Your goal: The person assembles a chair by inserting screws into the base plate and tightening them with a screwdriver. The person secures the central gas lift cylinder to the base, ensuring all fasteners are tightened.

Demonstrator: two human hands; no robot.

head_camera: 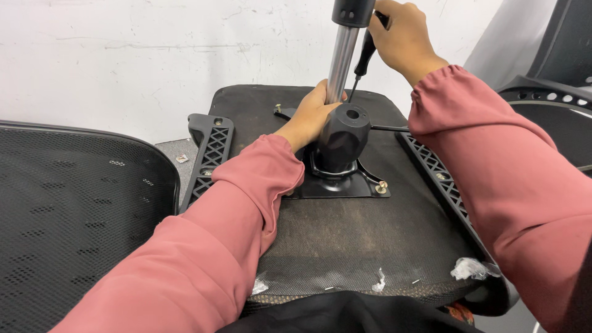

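Note:
An upturned office chair seat (345, 240) lies in front of me, underside up, with a black metal mounting plate (351, 185) bolted on. A black mechanism housing (342, 139) rises from the plate and carries a shiny steel gas cylinder (341, 61). My left hand (311, 117) wraps around the base of the cylinder just above the housing. My right hand (401, 37) grips the black handle of a screwdriver (364, 58), whose thin shaft points down behind the housing. A bolt with washer (382, 187) shows at the plate's right corner.
A black mesh chair back (74, 209) lies at the left. Black plastic armrest brackets sit on both sides of the seat, left (209, 154) and right (441, 179). Another black chair part (549, 92) stands at the far right. A white wall is behind.

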